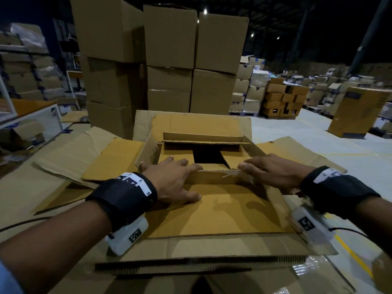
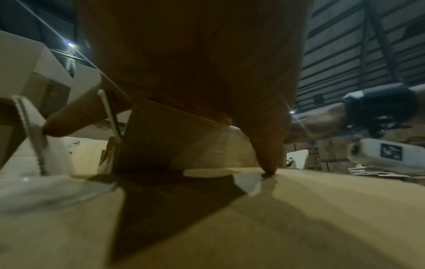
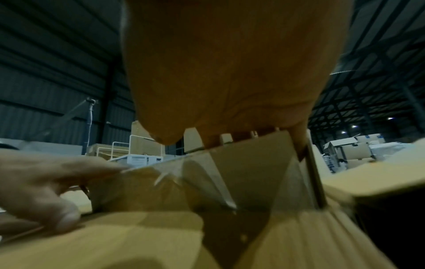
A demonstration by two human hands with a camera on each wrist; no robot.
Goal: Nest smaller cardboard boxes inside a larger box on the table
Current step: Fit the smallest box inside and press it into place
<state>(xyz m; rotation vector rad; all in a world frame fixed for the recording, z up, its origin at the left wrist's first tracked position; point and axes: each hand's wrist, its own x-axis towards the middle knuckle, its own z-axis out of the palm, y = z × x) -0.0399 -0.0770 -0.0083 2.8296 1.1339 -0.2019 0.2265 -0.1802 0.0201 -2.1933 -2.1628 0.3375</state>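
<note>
A large cardboard box (image 1: 222, 213) lies open in front of me with its flaps spread flat. Inside it sits a smaller box (image 1: 203, 143) with its flaps standing up and a dark gap in its floor. My left hand (image 1: 176, 179) lies over the top edge of the smaller box's near flap (image 1: 212, 177), fingers straight, thumb pressed on the large box's near flap. My right hand (image 1: 273, 170) lies over the same edge from the right, fingers stretched leftward. The left wrist view shows the left hand (image 2: 195, 63) above that near flap (image 2: 161, 138). The right wrist view shows the right hand (image 3: 230, 72) draped over the near flap (image 3: 248, 163).
A tall stack of closed boxes (image 1: 169, 60) stands right behind the large box. Flattened cardboard (image 1: 63, 158) lies to the left, beside a white-framed table (image 1: 31, 111). Palletised boxes (image 1: 282, 98) and one tall box (image 1: 360, 111) stand on the floor at the right.
</note>
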